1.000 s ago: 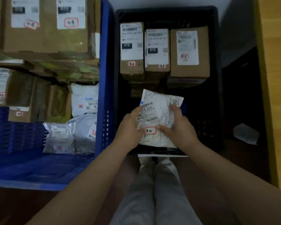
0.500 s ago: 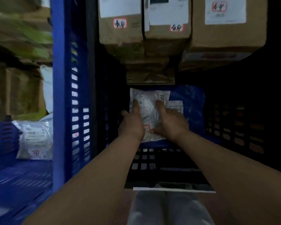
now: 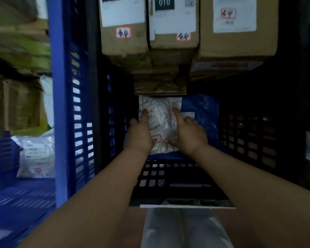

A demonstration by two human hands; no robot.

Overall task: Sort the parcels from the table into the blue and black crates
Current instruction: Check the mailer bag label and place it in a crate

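Both hands reach down into the black crate [image 3: 249, 133] and lie on a white plastic parcel [image 3: 159, 119]. The left hand [image 3: 139, 135] rests on the parcel's left side with its fingers [image 3: 144, 114] stretched forward and close together, flat against the wrapping; the thumb sticks out past the parcel's left edge. The right hand [image 3: 188, 133] covers the right side, its fingers straight and pointing ahead, the forefinger tip just under a printed label near the top right corner, while the thumb lies across the bottom part of the parcel. Neither hand curls round it; they press it down.

The parcel lies flat on a blue bag [image 3: 202, 111] at the bottom of the black crate, which spreads out to the right of the right fingers. Just beyond the fingertips, a low brown box [image 3: 159, 85] touches the parcel's far edge, and above it stand three taller cardboard boxes [image 3: 174, 33] with white labels.

Left of the left hand rises the wall of the blue crate [image 3: 61, 104], with another white parcel [image 3: 36, 158] inside.
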